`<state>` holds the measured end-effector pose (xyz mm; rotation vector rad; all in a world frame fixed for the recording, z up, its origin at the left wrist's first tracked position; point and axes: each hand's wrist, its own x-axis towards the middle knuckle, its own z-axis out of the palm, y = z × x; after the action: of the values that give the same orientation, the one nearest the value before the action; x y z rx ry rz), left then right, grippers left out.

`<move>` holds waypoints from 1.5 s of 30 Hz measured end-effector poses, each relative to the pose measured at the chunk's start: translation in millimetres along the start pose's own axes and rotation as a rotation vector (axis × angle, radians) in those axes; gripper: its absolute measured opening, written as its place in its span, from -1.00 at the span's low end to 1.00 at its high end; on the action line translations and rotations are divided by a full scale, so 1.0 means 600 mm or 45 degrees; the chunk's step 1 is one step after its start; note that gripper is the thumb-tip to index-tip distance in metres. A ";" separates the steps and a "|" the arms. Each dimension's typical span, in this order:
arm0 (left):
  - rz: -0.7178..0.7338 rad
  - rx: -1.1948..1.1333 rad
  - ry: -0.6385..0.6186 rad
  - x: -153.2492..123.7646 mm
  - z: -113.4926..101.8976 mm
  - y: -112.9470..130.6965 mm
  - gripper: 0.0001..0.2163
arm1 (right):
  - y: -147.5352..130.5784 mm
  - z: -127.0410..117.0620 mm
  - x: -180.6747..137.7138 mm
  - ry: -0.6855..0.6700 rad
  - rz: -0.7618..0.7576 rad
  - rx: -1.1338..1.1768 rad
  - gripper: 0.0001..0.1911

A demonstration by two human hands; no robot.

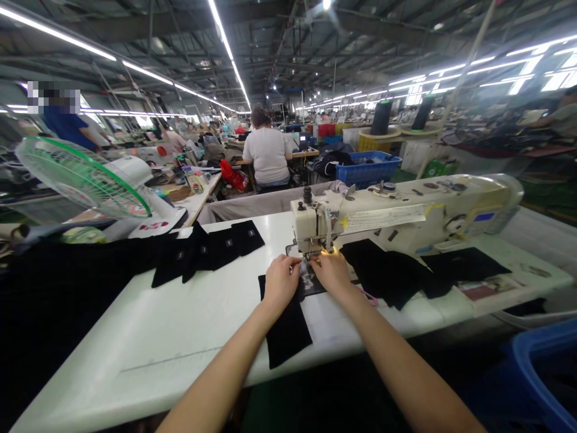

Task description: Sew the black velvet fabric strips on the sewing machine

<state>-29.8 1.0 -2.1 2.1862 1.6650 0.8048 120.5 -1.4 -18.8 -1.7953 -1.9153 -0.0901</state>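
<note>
Both of my hands rest on a black fabric piece [285,328] that lies on the white sewing table [189,325] and runs under the needle of a cream sewing machine [406,213]. My left hand [280,281] presses the cloth flat just left of the needle, fingers bent onto it. My right hand [332,270] lies on the cloth directly in front of the presser foot, lit by the machine's lamp, fingers pressed down.
A row of cut black pieces [211,246] lies at the table's back left, more black fabric [392,273] under the machine arm. A green-rimmed fan [85,177] stands left. A blue bin [547,373] sits lower right. A person in white [268,153] sits ahead.
</note>
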 end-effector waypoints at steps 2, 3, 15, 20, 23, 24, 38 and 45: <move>-0.010 -0.003 0.006 0.000 -0.002 -0.003 -0.80 | 0.000 -0.002 0.001 -0.003 -0.009 -0.043 -0.82; -0.016 -0.001 0.009 0.000 -0.004 -0.005 -0.80 | 0.001 -0.006 0.000 0.004 -0.012 -0.066 -0.82; 0.022 -0.015 0.033 0.001 0.006 0.007 -0.82 | 0.160 -0.135 -0.084 0.648 0.512 -0.284 -0.76; -0.008 0.017 0.097 0.016 0.033 0.031 -0.84 | 0.132 -0.124 -0.111 0.546 0.313 -0.119 -0.75; -0.029 0.049 0.124 0.023 0.038 0.034 -0.82 | 0.102 -0.108 -0.127 0.435 0.186 -0.016 -0.79; -0.027 0.059 0.124 0.024 0.037 0.034 -0.83 | 0.093 -0.102 -0.132 0.387 0.139 0.020 -0.80; 0.239 0.313 0.061 -0.035 -0.037 -0.073 -0.75 | 0.008 -0.076 -0.203 -0.027 -0.447 0.434 -0.72; -0.026 0.253 -0.226 0.016 -0.050 -0.097 -0.77 | -0.009 -0.063 -0.211 -0.031 -0.406 0.468 -0.80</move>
<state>-91.8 24.1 -6.5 2.2895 1.7382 0.4406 126.6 -132.6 -35.4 -1.2520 -2.0628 0.1648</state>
